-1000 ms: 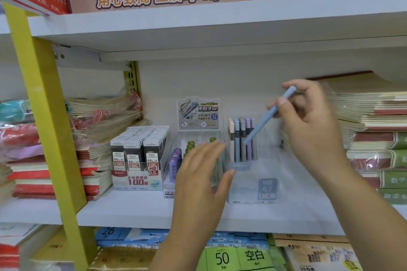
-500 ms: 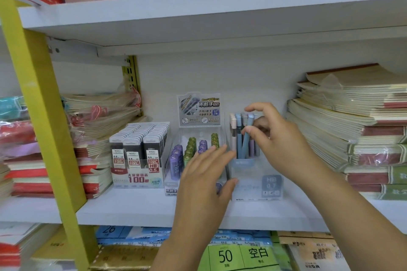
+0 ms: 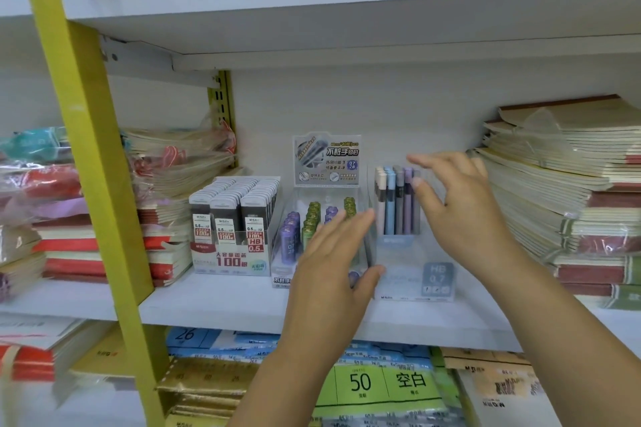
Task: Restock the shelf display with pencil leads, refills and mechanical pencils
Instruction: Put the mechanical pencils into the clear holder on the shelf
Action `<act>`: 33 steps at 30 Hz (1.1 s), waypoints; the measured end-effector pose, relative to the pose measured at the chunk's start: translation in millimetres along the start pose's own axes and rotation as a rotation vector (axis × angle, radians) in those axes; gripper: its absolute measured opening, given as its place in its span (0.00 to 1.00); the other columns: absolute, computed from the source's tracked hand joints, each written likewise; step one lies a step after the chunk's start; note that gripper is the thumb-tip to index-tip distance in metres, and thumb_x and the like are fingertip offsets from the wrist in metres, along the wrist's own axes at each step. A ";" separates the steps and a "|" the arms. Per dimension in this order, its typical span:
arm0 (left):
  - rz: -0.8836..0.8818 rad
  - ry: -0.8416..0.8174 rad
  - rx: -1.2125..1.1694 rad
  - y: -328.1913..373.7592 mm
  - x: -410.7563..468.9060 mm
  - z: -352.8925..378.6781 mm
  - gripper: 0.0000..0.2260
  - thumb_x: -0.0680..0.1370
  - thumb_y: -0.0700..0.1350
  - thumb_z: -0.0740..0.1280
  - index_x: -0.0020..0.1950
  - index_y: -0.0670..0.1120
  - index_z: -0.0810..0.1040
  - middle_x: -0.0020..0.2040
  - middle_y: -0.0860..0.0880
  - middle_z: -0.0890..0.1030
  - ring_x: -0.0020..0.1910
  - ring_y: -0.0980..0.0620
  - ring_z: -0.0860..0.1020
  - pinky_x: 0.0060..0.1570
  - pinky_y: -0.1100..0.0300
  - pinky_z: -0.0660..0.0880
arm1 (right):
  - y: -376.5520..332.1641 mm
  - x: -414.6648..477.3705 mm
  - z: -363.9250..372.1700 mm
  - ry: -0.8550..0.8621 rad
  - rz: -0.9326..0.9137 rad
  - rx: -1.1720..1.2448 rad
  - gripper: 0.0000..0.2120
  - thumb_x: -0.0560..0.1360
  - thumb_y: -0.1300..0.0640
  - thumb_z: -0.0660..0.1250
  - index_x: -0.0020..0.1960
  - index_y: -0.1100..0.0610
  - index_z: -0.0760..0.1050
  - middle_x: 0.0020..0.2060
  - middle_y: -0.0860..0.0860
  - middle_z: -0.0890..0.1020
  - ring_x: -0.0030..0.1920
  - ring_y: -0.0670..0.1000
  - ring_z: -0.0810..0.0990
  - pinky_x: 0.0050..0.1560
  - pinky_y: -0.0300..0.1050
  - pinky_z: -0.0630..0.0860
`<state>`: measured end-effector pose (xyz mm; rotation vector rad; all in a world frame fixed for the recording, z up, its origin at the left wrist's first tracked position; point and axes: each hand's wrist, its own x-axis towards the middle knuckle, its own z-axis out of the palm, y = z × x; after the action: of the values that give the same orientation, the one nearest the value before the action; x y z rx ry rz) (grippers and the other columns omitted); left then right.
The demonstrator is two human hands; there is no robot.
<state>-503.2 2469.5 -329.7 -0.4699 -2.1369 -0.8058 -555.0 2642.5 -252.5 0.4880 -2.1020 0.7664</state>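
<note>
Left hand [image 3: 333, 253] reaches forward with straight, spread fingers; right hand [image 3: 461, 208] hovers higher, fingers relaxed, empty

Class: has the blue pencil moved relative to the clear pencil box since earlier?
Yes. The blue pencil came down from above the clear pencil box into it; the right hand is open.
</note>
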 end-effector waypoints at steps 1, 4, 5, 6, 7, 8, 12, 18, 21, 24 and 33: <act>0.007 0.016 0.000 1.3 -3.4 -3.6 0.29 0.76 0.49 0.73 0.74 0.61 0.65 0.70 0.73 0.61 0.72 0.74 0.55 0.73 0.66 0.56 | -5.2 -4.6 -4.8 0.062 0.002 0.055 0.13 0.80 0.57 0.61 0.64 0.52 0.75 0.53 0.46 0.73 0.55 0.43 0.66 0.56 0.39 0.64; 0.089 0.114 0.050 3.4 -26.2 -18.4 0.19 0.78 0.49 0.70 0.69 0.52 0.75 0.64 0.58 0.77 0.66 0.60 0.70 0.68 0.70 0.60 | -30.3 -28.2 -21.0 0.198 -0.067 0.371 0.08 0.80 0.57 0.60 0.56 0.46 0.73 0.47 0.47 0.78 0.49 0.44 0.75 0.50 0.37 0.73; 0.100 0.130 0.066 1.6 -39.5 -23.3 0.17 0.78 0.51 0.67 0.67 0.51 0.76 0.60 0.57 0.78 0.62 0.59 0.71 0.65 0.72 0.60 | -39.7 -40.8 -24.7 0.172 -0.098 0.473 0.08 0.80 0.56 0.60 0.55 0.43 0.72 0.46 0.47 0.79 0.47 0.45 0.77 0.48 0.36 0.73; 0.097 0.117 0.082 -2.8 -55.7 -27.9 0.15 0.79 0.52 0.66 0.65 0.51 0.77 0.58 0.57 0.78 0.59 0.60 0.71 0.63 0.73 0.60 | -46.9 -56.5 -25.9 0.111 -0.111 0.555 0.08 0.80 0.54 0.60 0.54 0.41 0.72 0.44 0.46 0.79 0.45 0.47 0.78 0.45 0.36 0.74; 0.080 0.073 0.102 -9.6 -75.4 -31.5 0.15 0.79 0.53 0.64 0.64 0.51 0.77 0.56 0.57 0.77 0.57 0.60 0.70 0.61 0.73 0.61 | -50.5 -75.4 -23.0 0.030 -0.098 0.607 0.08 0.79 0.52 0.60 0.54 0.40 0.72 0.43 0.45 0.80 0.43 0.48 0.79 0.43 0.37 0.75; 0.040 0.005 0.120 -18.7 -98.6 -33.5 0.15 0.79 0.53 0.63 0.64 0.51 0.77 0.55 0.57 0.77 0.55 0.60 0.70 0.58 0.72 0.62 | -49.9 -97.6 -16.4 -0.062 -0.059 0.630 0.07 0.78 0.50 0.60 0.53 0.40 0.73 0.42 0.45 0.80 0.40 0.49 0.79 0.41 0.38 0.75; -0.445 -0.345 0.123 -61.4 -227.8 -26.5 0.15 0.80 0.52 0.65 0.67 0.51 0.76 0.58 0.54 0.78 0.56 0.54 0.75 0.53 0.63 0.70 | -21.7 -227.3 40.5 -0.549 0.328 0.566 0.06 0.79 0.52 0.62 0.47 0.42 0.74 0.40 0.47 0.81 0.39 0.52 0.80 0.40 0.44 0.75; -1.257 -0.757 -0.072 -92.8 -388.8 -2.1 0.27 0.80 0.56 0.66 0.76 0.47 0.66 0.75 0.47 0.68 0.71 0.48 0.71 0.69 0.57 0.66 | 23.6 -422.8 123.9 -1.245 0.737 0.303 0.12 0.79 0.55 0.64 0.63 0.47 0.72 0.60 0.51 0.78 0.53 0.45 0.76 0.52 0.30 0.71; -1.374 -0.790 -0.186 -97.8 -418.4 8.3 0.26 0.80 0.56 0.65 0.77 0.49 0.66 0.76 0.48 0.68 0.70 0.50 0.72 0.66 0.61 0.67 | 34.2 -467.1 153.4 -1.408 0.838 0.220 0.21 0.79 0.53 0.65 0.71 0.49 0.67 0.68 0.53 0.72 0.64 0.52 0.73 0.62 0.44 0.71; -1.440 -0.741 -0.284 -106.1 -422.3 16.3 0.24 0.80 0.53 0.67 0.75 0.50 0.69 0.73 0.50 0.72 0.68 0.52 0.74 0.66 0.61 0.69 | 40.6 -488.8 185.7 -1.432 0.942 0.229 0.26 0.79 0.53 0.66 0.75 0.51 0.62 0.70 0.54 0.70 0.65 0.54 0.73 0.57 0.42 0.73; -1.562 -0.653 -0.604 -119.7 -424.8 16.8 0.17 0.80 0.40 0.69 0.69 0.48 0.78 0.62 0.52 0.83 0.61 0.57 0.80 0.49 0.69 0.76 | 43.4 -530.2 251.0 -1.245 1.070 0.166 0.35 0.74 0.57 0.72 0.76 0.57 0.60 0.70 0.57 0.70 0.68 0.58 0.70 0.68 0.51 0.68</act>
<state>-315.9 2367.4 -716.5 1.0009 -2.5756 -2.4081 -414.3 2544.9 -815.2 -0.2748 -3.5411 1.4626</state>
